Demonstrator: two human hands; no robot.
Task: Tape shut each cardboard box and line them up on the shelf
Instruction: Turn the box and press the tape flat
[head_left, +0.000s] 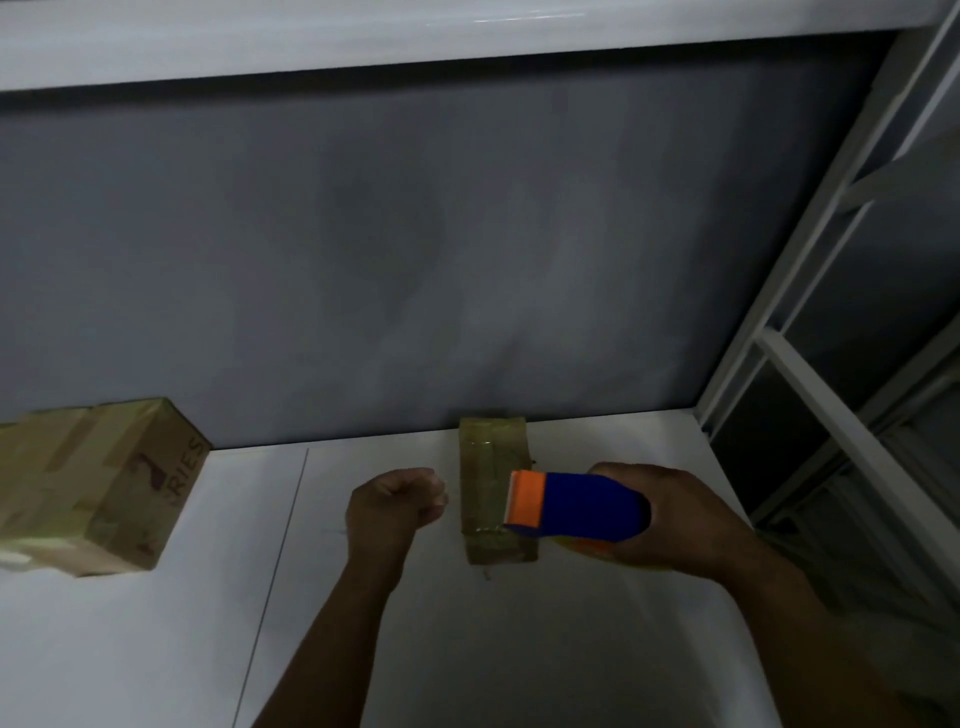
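Your small, tape-wrapped brown cardboard box (496, 491) stands on the white shelf (363, 623), its far end against the grey back wall (415, 260), its long axis running from you toward that wall. Your right hand (670, 519) is the nearer one: its fingers are clamped round the blue tape dispenser with the orange cutter end (576, 504), and that cutter sits over the box's right edge, touching or just above it; I cannot tell which. Your left hand (397, 501) hovers just left of the box, fingers curled together in a loose fist, holding nothing visible. So any pull of tape probably wants to follow the box's length. The larger taped cardboard box with printed letters (98, 488) stands well apart to the left, with bare shelf between. On the right, the white shelf frame (779, 332) closes things in, so the free room lies leftward.
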